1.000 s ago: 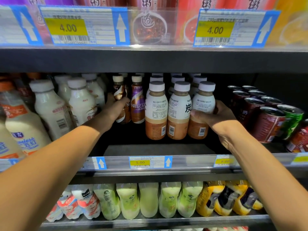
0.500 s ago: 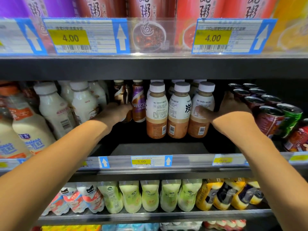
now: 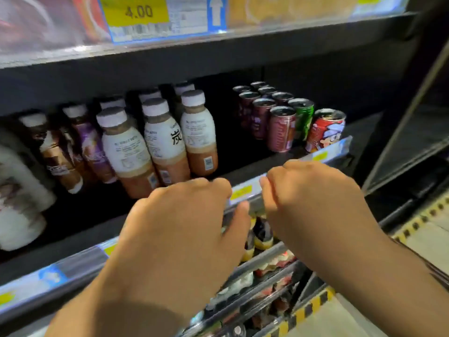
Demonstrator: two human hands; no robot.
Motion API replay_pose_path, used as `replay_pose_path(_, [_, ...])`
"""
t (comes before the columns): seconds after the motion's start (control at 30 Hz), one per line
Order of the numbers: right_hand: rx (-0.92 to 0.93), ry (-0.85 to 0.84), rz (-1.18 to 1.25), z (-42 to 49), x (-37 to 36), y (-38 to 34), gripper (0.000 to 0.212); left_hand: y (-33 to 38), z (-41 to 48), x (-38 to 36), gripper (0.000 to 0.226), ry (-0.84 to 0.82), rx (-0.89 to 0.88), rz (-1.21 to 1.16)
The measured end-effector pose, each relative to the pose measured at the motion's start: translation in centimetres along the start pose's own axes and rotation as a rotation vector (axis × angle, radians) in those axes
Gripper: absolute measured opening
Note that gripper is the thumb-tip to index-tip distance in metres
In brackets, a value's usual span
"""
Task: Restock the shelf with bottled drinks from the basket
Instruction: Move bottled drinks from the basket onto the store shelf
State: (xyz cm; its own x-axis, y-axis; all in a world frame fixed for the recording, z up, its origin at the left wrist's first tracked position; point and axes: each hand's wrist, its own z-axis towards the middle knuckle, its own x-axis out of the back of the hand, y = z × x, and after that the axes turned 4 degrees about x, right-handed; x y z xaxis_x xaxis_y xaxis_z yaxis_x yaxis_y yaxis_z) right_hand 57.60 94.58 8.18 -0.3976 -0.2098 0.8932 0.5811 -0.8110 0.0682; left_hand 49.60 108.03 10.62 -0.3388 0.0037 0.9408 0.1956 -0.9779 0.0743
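Observation:
Three brown milk-tea bottles (image 3: 165, 144) with white caps and white labels stand in a front row on the middle shelf (image 3: 245, 166), with more of the same behind them. My left hand (image 3: 184, 227) and my right hand (image 3: 313, 203) hover side by side in front of the shelf's price rail (image 3: 320, 155), clear of the bottles. Both show their backs, with fingers loosely curled downward and nothing held. The basket is out of view.
Purple and brown coffee bottles (image 3: 92, 147) and white milk bottles (image 3: 17, 190) stand to the left. Dark red cans (image 3: 281, 130), a green can (image 3: 302, 117) and a red can (image 3: 325, 130) stand to the right. Lower shelves hold more drinks (image 3: 262, 234). Striped floor edging (image 3: 315, 305) shows at bottom right.
Both hands let go of the bottles and pulled back out of the shelf to its front rail. The view has swung to the right and tilted.

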Motion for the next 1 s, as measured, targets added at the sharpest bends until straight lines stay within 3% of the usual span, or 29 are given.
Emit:
replay_pose_path(0.13, [-0.229, -0.070, -0.073, -5.7, 0.9, 5.2, 0.019, 5.9, 1.2, -3.6, 0.041, -0.113, -0.211, -0.039])
replay_pose_path(0.27, [-0.549, -0.348, -0.289, -12.2, 1.8, 10.6, 0.026, 14.4, 1.5, -6.3, 0.044, -0.176, -0.479, -0.099])
replay_pose_path(0.3, [-0.612, -0.380, -0.296, -13.8, 1.9, 12.1, 0.028, 16.8, 1.4, -6.9, 0.041, -0.257, -0.527, -0.104])
replay_pose_path(0.5, [-0.977, -0.420, -0.259, -20.8, -0.5, 21.8, 0.021, 29.6, 3.2, -13.1, 0.034, -0.393, -0.743, -0.106])
replay_pose_path(0.73, [-1.168, -0.599, -0.233, -25.8, -9.1, 39.6, 0.024, 47.8, 9.0, -27.2, 0.029, -0.517, -0.874, -0.098])
replay_pose_path(0.9, [-1.167, -0.720, -0.057, -26.4, -16.4, 54.6, 0.020, 62.1, 15.3, -37.7, 0.030, -0.767, -0.807, 0.044])
replay_pose_path(1.0, [-1.139, -0.811, 0.015, -26.7, -21.1, 61.6, 0.026, 68.9, 18.3, -43.1, 0.028, -0.802, -0.824, 0.118])
